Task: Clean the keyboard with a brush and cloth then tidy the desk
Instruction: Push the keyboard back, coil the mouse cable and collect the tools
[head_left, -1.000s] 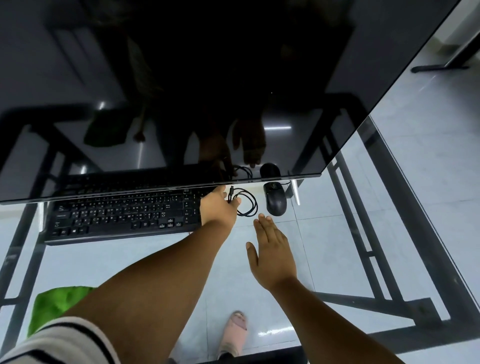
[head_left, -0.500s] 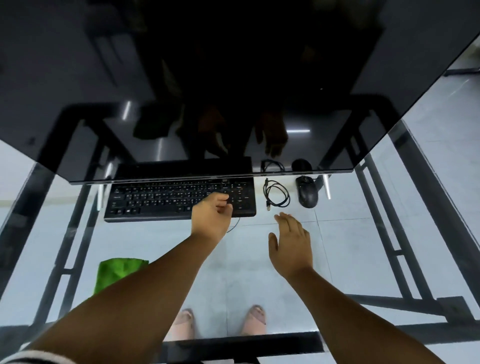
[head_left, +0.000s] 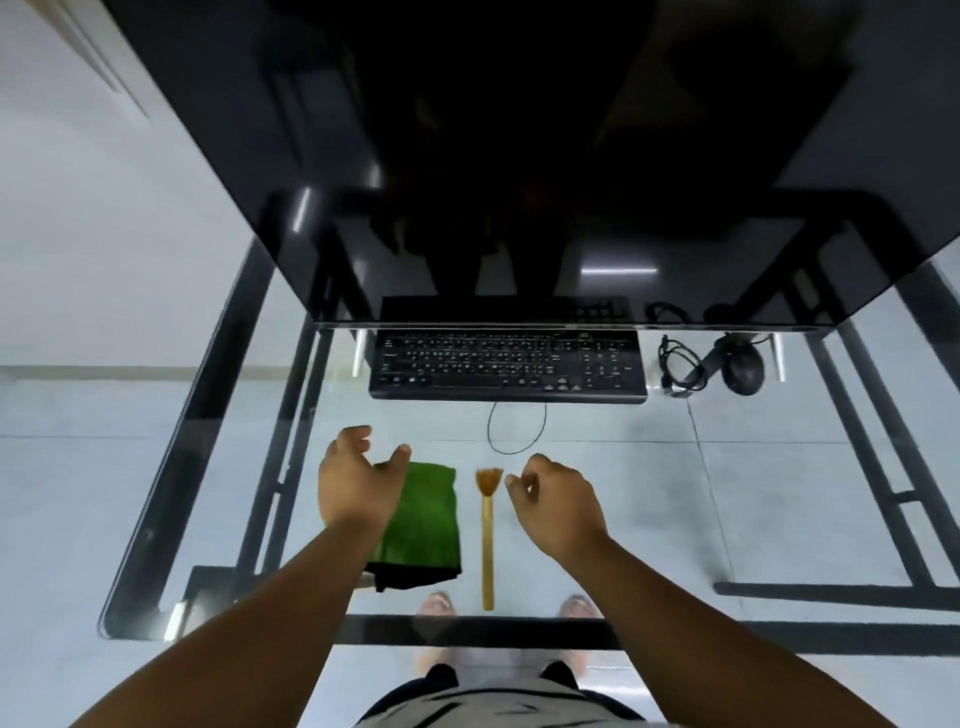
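Observation:
A black keyboard (head_left: 508, 365) lies on the glass desk (head_left: 649, 467) just under the monitor's lower edge. Nearer to me, a folded green cloth (head_left: 423, 519) lies flat, and a small wooden brush (head_left: 488, 530) rests beside it on the right, bristles pointing toward the keyboard. My left hand (head_left: 358, 480) hovers over the cloth's left edge with fingers spread, holding nothing. My right hand (head_left: 556, 499) hangs just right of the brush bristles, fingers loosely curled, with nothing in it.
A large dark monitor (head_left: 519, 156) overhangs the far half of the desk. A coiled black cable (head_left: 678, 369) and a black mouse (head_left: 744, 370) lie right of the keyboard. The keyboard's thin cord (head_left: 517, 431) loops toward me. The black desk frame and floor show through the glass.
Both hands have pulled back from the keyboard and cable toward me. The view has shifted back, bringing the green cloth and the brush into sight under my hands.

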